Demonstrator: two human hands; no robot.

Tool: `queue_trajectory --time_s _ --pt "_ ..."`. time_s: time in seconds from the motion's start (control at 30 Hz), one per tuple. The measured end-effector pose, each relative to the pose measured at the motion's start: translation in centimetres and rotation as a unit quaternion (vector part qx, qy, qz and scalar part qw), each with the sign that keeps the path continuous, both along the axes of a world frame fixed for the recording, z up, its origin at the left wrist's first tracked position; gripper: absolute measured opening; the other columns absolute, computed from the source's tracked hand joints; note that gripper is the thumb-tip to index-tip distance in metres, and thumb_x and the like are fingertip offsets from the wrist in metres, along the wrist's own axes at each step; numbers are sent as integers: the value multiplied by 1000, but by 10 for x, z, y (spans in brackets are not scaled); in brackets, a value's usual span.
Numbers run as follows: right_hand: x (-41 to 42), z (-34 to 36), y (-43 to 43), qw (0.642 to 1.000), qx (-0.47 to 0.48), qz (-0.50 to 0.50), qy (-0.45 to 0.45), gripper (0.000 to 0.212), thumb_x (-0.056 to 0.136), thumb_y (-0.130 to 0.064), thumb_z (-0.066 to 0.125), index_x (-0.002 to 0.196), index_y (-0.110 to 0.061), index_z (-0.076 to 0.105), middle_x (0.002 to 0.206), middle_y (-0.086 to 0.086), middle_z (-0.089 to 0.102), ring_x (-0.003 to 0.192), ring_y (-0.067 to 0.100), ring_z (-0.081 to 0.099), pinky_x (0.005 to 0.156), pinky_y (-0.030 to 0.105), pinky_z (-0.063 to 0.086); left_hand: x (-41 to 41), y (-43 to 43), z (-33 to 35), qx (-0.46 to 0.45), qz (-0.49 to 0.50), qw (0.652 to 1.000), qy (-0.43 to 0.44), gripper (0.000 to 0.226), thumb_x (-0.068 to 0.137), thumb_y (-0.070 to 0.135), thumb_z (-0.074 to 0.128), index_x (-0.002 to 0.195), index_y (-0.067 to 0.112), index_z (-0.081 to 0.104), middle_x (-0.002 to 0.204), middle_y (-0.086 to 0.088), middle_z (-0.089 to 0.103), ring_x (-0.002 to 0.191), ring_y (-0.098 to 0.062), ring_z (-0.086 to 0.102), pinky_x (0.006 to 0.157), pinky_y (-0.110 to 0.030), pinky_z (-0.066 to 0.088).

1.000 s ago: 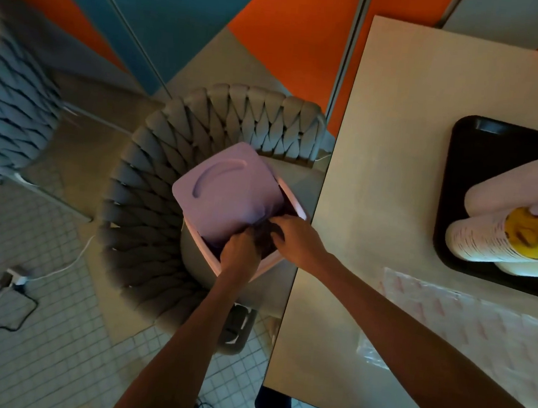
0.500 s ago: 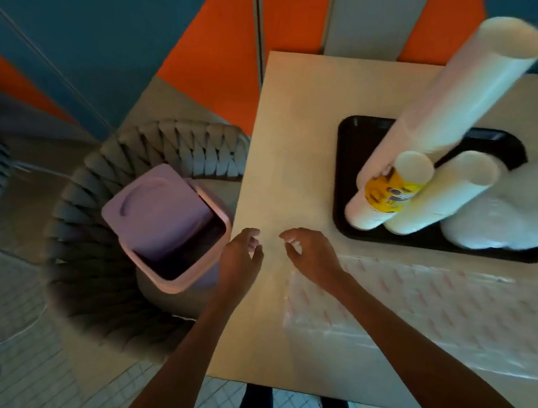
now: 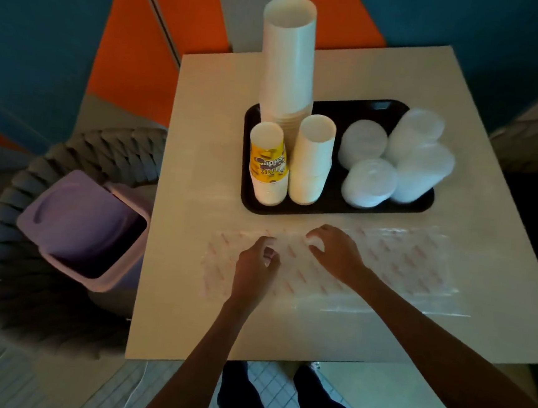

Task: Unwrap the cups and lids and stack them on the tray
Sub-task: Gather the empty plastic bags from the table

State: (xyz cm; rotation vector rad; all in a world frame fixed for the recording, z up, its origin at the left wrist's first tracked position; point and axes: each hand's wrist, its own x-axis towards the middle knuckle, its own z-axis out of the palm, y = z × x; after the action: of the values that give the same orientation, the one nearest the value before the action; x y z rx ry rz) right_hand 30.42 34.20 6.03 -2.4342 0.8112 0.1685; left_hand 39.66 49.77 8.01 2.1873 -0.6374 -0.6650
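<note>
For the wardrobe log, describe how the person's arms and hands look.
Both the left hand and the right hand are bare: no gloves, rings or watch visible. The forearms are uncovered; no sleeve shows in frame.

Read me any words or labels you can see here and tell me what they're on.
"THE": on the yellow cup stack, printed upside down from this view.
"shop": same yellow label, also upside down and slightly blurred.
Red print on the plastic wrap: too blurred to read.
No other text is visible.
</note>
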Motion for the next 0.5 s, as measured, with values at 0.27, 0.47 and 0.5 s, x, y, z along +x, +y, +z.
queue_trajectory --time_s 0.27,0.47,0.5 --pt "-17 -6 -29 995 -55 66 58 52 91 -35 59 137 -17 45 142 4 43 131 19 36 105 30 29 -31 -7 -4 9 11 1000 -11 27 90 9 60 117 10 61 97 -1 67 87 -9 63 79 -14 47" --pt "-8 -11 -34 989 -63 109 75 62 88 -38 62 141 -15 38 142 9 40 131 23 37 109 34 25 -36 -2 -6 23 35 999 -15 25 91 10 59 116 13 61 93 0 68 87 -12 67 79 -21 53" --pt "-7 -11 -35 989 -70 111 72 59 88 -36 63 139 -14 41 139 9 42 129 23 39 108 33 27 -37 -1 -5 26 38 999 -16 25 91 9 59 115 13 61 91 2 67 86 -11 67 79 -23 55"
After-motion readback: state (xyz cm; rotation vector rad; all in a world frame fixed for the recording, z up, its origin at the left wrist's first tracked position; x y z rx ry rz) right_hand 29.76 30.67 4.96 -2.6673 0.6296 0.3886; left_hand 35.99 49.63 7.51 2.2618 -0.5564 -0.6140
